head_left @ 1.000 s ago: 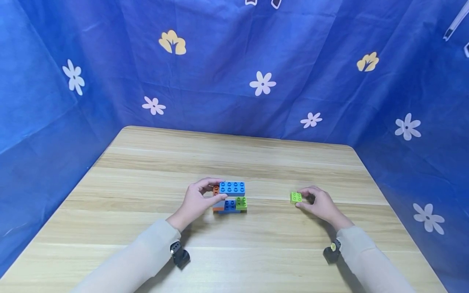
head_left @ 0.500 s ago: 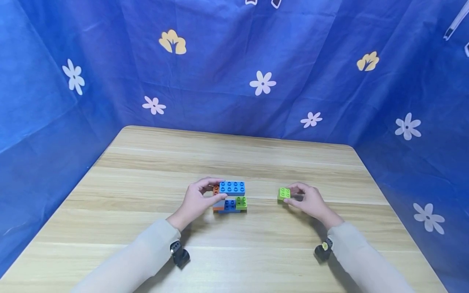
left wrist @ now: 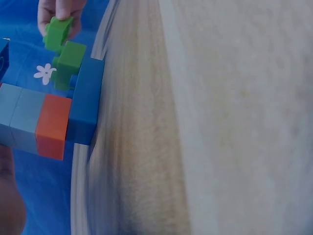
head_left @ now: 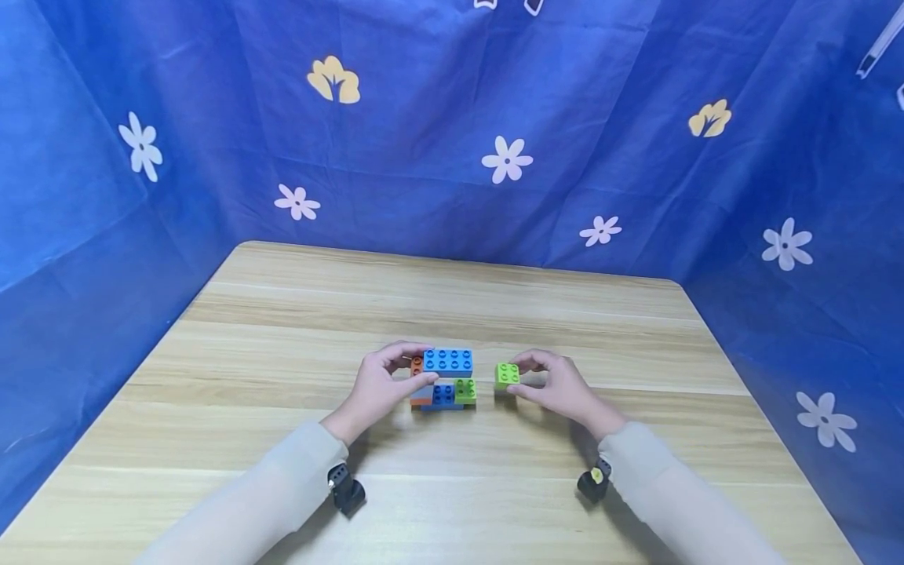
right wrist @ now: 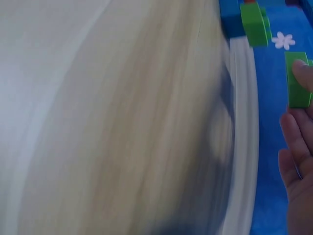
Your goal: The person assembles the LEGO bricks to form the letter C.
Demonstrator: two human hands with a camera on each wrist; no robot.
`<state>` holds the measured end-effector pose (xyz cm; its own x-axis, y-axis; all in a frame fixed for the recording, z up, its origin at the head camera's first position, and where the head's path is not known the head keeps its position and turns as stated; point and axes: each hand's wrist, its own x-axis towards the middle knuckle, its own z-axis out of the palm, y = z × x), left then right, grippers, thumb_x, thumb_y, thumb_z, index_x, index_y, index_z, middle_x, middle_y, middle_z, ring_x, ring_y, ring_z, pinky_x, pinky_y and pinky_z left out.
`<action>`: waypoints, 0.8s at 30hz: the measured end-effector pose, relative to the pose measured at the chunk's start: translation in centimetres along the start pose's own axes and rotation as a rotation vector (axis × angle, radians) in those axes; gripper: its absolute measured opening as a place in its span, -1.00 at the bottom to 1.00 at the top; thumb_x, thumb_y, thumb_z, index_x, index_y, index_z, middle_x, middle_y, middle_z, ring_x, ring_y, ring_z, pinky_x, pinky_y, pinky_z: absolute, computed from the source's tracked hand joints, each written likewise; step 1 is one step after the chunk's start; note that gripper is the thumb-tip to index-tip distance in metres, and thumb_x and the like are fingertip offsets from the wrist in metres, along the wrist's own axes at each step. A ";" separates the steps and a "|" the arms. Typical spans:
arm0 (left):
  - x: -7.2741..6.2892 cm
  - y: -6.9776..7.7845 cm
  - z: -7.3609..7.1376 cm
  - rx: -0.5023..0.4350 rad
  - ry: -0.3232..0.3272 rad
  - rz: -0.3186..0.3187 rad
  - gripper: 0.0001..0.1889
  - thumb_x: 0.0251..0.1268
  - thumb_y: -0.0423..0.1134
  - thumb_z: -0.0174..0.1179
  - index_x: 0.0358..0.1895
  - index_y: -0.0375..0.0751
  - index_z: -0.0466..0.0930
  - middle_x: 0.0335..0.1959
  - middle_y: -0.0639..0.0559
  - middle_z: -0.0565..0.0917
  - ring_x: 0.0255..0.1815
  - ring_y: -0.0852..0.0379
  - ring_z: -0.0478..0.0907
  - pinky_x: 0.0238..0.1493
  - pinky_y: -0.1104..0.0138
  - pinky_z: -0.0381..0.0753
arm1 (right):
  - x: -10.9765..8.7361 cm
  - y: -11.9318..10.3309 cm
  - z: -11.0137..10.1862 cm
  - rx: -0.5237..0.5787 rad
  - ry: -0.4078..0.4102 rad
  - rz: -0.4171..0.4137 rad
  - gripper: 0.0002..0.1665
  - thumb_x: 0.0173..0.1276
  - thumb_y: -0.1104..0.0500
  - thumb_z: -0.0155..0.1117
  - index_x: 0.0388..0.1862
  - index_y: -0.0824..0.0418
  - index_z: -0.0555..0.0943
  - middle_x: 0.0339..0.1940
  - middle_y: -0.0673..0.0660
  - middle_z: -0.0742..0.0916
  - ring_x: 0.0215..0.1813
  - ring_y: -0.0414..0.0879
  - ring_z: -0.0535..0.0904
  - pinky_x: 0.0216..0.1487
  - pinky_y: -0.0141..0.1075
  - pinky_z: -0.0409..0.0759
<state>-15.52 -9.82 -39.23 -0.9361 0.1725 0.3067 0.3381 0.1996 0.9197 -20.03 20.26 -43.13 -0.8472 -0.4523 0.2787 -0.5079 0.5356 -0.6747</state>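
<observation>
Near the middle of the table, a small structure of toy building blocks [head_left: 448, 362] stands with a long blue block on top. Its lower part has a blue base block [left wrist: 87, 103], a green block [head_left: 464, 390], an orange block [left wrist: 53, 126] and grey-blue blocks [left wrist: 25, 115]. My left hand [head_left: 381, 384] holds the structure from its left side, thumb in front and fingers behind. A loose green building block [head_left: 507, 374], with several studs on top, is pinched in my right hand [head_left: 561, 386]. A short gap separates it from the structure's right side.
The wooden table [head_left: 452, 494] carries the structure. Blue curtain cloth [head_left: 424, 157] with printed flowers surrounds its back and sides. A small black camera is worn at each wrist.
My right hand has moved left with the green block, bringing it much closer to the structure. The left hand and the structure have stayed in place.
</observation>
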 end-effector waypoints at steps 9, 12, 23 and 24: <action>0.0 0.2 -0.1 -0.006 0.004 -0.009 -0.61 0.01 -0.46 0.40 -0.02 -0.41 0.60 -0.06 -0.21 0.63 -0.11 -0.04 0.58 0.05 0.25 0.54 | 1.5 -2.7 1.5 0.024 -0.037 -0.044 -0.57 0.03 0.13 0.55 -0.10 0.13 0.63 -0.22 -0.11 0.71 -0.13 -0.12 0.63 0.04 -0.22 0.56; 0.0 0.1 -0.1 -0.012 0.003 -0.005 -0.61 0.01 -0.46 0.40 -0.02 -0.41 0.60 -0.07 -0.21 0.63 -0.12 -0.03 0.58 0.05 0.25 0.54 | 1.8 -3.3 1.8 0.027 -0.039 -0.066 -0.56 0.02 0.11 0.56 -0.10 0.13 0.63 -0.21 -0.11 0.71 -0.13 -0.11 0.63 0.04 -0.21 0.55; 0.0 0.1 -0.1 -0.010 -0.009 -0.007 -0.60 0.03 -0.45 0.40 0.00 -0.43 0.59 -0.06 -0.22 0.63 -0.10 -0.06 0.57 0.05 0.12 0.55 | 2.4 -4.1 2.1 -0.016 -0.022 -0.119 -0.55 0.03 0.08 0.55 -0.09 0.14 0.64 -0.19 -0.09 0.71 -0.13 -0.23 0.60 0.05 -0.21 0.55; 0.0 0.2 -0.1 -0.013 -0.010 -0.008 -0.60 0.03 -0.45 0.40 0.00 -0.43 0.59 -0.06 -0.22 0.63 -0.09 -0.07 0.57 0.05 0.10 0.54 | 2.5 -4.2 2.1 -0.020 -0.021 -0.124 -0.55 0.03 0.07 0.55 -0.09 0.15 0.64 -0.19 -0.09 0.71 -0.13 -0.23 0.60 0.06 -0.21 0.55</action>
<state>-15.47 -9.92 -39.04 -0.9376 0.1805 0.2972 0.3295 0.1886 0.9251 -19.67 15.42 -41.08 -0.7743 -0.5306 0.3449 -0.6118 0.4883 -0.6223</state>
